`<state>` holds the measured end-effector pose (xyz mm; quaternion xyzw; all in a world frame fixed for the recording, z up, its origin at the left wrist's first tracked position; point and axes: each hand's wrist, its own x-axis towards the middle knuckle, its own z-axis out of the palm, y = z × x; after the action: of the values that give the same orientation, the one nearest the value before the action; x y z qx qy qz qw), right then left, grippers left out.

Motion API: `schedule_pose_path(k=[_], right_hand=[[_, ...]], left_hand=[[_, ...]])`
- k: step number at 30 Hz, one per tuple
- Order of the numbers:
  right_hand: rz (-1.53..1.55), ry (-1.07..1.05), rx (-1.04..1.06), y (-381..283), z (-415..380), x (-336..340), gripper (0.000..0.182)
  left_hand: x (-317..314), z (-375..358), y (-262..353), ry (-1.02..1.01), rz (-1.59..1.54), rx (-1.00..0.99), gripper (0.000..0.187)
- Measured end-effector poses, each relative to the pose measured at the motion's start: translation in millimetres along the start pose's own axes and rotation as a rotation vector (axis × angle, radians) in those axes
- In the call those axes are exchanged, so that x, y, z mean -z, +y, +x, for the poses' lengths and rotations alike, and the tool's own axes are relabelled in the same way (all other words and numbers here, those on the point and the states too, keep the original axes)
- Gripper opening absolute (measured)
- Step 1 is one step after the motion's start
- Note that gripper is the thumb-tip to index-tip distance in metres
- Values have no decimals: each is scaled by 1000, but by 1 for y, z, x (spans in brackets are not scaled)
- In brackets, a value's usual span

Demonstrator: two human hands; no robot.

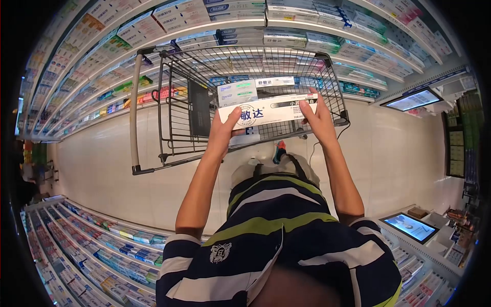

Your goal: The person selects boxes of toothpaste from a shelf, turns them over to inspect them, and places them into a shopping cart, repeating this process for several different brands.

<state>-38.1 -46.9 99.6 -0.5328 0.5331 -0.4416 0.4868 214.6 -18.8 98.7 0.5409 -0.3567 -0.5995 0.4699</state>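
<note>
A long white toothpaste box (279, 111) with dark blue lettering is held level in front of me, above the shopping cart (162, 110). My left hand (223, 132) grips its left end, thumb on the front face. On the other end is my right hand (318, 120), its thumb also pressed on the front. Just beyond the box, inside the cart, sit white-and-green boxes (236, 91) and another white box (276, 81) with dark lettering. The held box partly hides them.
Shelves of toothpaste boxes (179, 14) rise behind the cart. More stocked shelves (102, 256) stand at the lower left. Two lit screens (413, 100) are mounted on the right side. Pale floor tiles (394, 148) run along the aisle, and my shoe (279, 152) shows below the cart.
</note>
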Motion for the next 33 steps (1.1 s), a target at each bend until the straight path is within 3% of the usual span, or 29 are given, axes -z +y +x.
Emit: schedule_pose_path(k=[6,8,11,17,21,25,29,32,33], right_hand=[[83,13,-64,5,-6,20,69],[108,-1,-76,9,-6,31,69],[349,-2,-166,31,-1,46,67],[482,-138,-216,36,1,78,53],[348,-152,-326,26,-2,97,40],[313,-292,-360,51,-1,123,44],[427,-278,-336,68,-6,133,43],[573,-282,-397,70,-1,143,40],[685,-281,-442,72,0,145,37]], left_hand=[[-13,1,3,-107,14,62,51],[-16,4,6,-148,-67,186,48],[-16,13,-2,-156,-170,167,48],[-36,20,-6,-143,-295,151,44],[-50,20,-12,-157,-292,196,43],[-67,20,-24,-138,-391,204,49],[-84,13,-30,-139,-453,204,64],[-80,14,-39,-244,-426,215,63],[-84,12,-38,-162,-435,267,54]])
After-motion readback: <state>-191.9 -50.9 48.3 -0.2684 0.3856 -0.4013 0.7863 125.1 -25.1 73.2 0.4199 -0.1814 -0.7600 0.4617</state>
